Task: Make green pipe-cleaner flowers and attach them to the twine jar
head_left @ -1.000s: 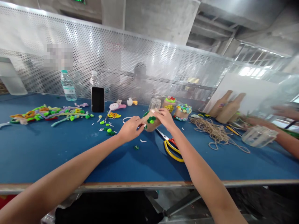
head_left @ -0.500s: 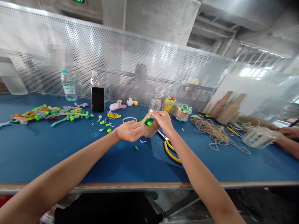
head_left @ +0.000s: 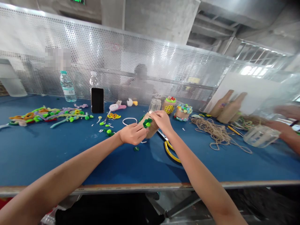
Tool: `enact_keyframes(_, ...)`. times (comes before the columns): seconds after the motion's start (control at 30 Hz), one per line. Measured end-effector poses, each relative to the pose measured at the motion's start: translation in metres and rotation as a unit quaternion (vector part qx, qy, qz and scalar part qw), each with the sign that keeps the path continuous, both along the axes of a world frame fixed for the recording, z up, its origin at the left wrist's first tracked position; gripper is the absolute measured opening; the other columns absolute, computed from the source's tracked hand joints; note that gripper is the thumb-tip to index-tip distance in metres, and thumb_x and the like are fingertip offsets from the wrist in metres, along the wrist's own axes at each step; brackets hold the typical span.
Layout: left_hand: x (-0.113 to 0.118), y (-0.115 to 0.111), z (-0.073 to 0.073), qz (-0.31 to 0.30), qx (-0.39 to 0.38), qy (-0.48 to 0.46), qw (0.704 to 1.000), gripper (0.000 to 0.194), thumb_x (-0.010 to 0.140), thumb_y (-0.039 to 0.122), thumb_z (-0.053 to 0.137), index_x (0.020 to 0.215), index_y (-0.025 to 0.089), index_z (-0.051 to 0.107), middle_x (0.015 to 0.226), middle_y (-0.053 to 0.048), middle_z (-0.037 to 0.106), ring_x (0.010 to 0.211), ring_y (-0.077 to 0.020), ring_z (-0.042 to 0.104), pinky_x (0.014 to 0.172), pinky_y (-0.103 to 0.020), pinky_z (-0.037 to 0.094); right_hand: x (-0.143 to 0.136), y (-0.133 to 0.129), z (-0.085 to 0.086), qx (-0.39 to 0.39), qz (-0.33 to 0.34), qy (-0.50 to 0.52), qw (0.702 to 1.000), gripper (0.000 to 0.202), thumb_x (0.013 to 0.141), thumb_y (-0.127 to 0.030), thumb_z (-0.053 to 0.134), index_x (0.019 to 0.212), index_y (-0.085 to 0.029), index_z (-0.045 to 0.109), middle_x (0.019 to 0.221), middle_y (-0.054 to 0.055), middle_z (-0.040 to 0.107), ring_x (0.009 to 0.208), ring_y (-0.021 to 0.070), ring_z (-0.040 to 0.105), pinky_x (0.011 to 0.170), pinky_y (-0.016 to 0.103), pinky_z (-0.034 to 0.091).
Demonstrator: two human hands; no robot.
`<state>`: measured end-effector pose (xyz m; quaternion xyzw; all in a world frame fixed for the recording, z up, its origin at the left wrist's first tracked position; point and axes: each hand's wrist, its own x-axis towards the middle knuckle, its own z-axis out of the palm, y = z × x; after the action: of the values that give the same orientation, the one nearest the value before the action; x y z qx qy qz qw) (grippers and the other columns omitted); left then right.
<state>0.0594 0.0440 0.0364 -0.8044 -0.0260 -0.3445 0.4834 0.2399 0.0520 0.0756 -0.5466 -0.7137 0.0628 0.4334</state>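
Over the blue table [head_left: 105,165], just beyond the scissors [head_left: 166,148], a brown jar [head_left: 152,129] is held tilted, probably to bring its decorated side towards the left fingers. The right hand [head_left: 163,121] comes in from above, thumb and fingers closed on its upper end. The left hand [head_left: 134,133] curls in a close pinch beside the green pompoms [head_left: 147,122]; I can't tell what, if anything, it grips.

Brown jar [head_left: 153,128] in right grip [head_left: 163,121], scissors [head_left: 172,153] beside

Tan jar [head_left: 153,130] | green fuzzy tufts [head_left: 147,123] on side | tilted | between both hands [head_left: 133,133] [head_left: 162,120]
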Motion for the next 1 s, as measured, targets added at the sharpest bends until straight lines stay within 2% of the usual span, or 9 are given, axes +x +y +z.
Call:
enact_keyframes(0.2, 0.0, 0.001, -0.002, 0.013, -0.022, 0.008, 1.0, 0.015, 0.09, 0.021, 0.054, 0.078, 0.012, 0.055, 0.065, 0.004, 0.05, 0.054, -0.0072, 0.048, 0.048, -0.019, 0.041, -0.003, -0.004, 0.004, 0.011, -0.005, -0.017, 1.0, 0.018, 0.091, -0.031, 0.055, 0.094, -0.015, 0.063, 0.098, 0.004, 0.065, 0.09, 0.0181, 0.062, 0.08, 0.037, 0.052)
enact_keyframes(0.4, 0.002, 0.001, -0.002, 0.016, -0.051, -0.012, 0.998, 0.015, 0.09, 0.019, 0.055, 0.077, 0.012, 0.055, 0.067, 0.003, 0.052, 0.056, -0.0077, 0.051, 0.049, -0.019, 0.044, -0.002, -0.003, 0.002, 0.012, -0.011, -0.02, 1.0, 0.021, 0.091, -0.033, 0.055, 0.096, -0.014, 0.063, 0.097, 0.004, 0.065, 0.085, 0.0181, 0.063, 0.076, 0.036, 0.053)
enact_keyframes(0.6, 0.001, 0.0, -0.003, 0.013, -0.085, -0.036, 0.996, 0.008, 0.091, 0.017, 0.053, 0.094, 0.011, 0.057, 0.076, 0.0, 0.057, 0.065, -0.0106, 0.057, 0.054, -0.022, 0.048, 0.001, 0.002, -0.002, 0.014, -0.006, -0.011, 1.0, 0.022, 0.091, -0.033, 0.054, 0.101, -0.015, 0.062, 0.102, 0.005, 0.064, 0.087, 0.0183, 0.063, 0.076, 0.036, 0.053)
enact_keyframes(0.7, -0.003, 0.002, -0.002, -0.007, -0.087, -0.028, 0.996, 0.012, 0.09, 0.016, 0.05, 0.098, 0.012, 0.057, 0.075, -0.002, 0.059, 0.065, -0.0122, 0.058, 0.052, -0.022, 0.047, 0.002, 0.004, -0.003, 0.007, -0.003, -0.002, 1.0, 0.023, 0.091, -0.033, 0.054, 0.104, -0.015, 0.061, 0.105, 0.005, 0.063, 0.089, 0.0193, 0.062, 0.076, 0.036, 0.053)
enact_keyframes(0.83, -0.012, 0.005, 0.001, -0.037, -0.076, 0.013, 0.996, 0.025, 0.089, 0.023, 0.046, 0.109, 0.013, 0.056, 0.083, -0.007, 0.065, 0.071, -0.0154, 0.063, 0.053, -0.024, 0.049, 0.005, 0.005, -0.005, -0.004, 0.001, 0.009, 1.0, 0.025, 0.091, -0.034, 0.055, 0.103, -0.014, 0.062, 0.102, 0.004, 0.063, 0.086, 0.0202, 0.063, 0.073, 0.035, 0.054)
enact_keyframes(1.0, -0.015, 0.008, 0.001, -0.032, -0.084, 0.032, 0.995, 0.03, 0.087, 0.023, 0.043, 0.114, 0.011, 0.052, 0.086, -0.01, 0.065, 0.07, -0.0167, 0.063, 0.052, -0.026, 0.05, 0.004, 0.004, -0.004, -0.009, 0.005, 0.017, 1.0, 0.026, 0.09, -0.035, 0.056, 0.102, -0.013, 0.062, 0.099, 0.003, 0.064, 0.084, 0.0205, 0.064, 0.071, 0.034, 0.054)
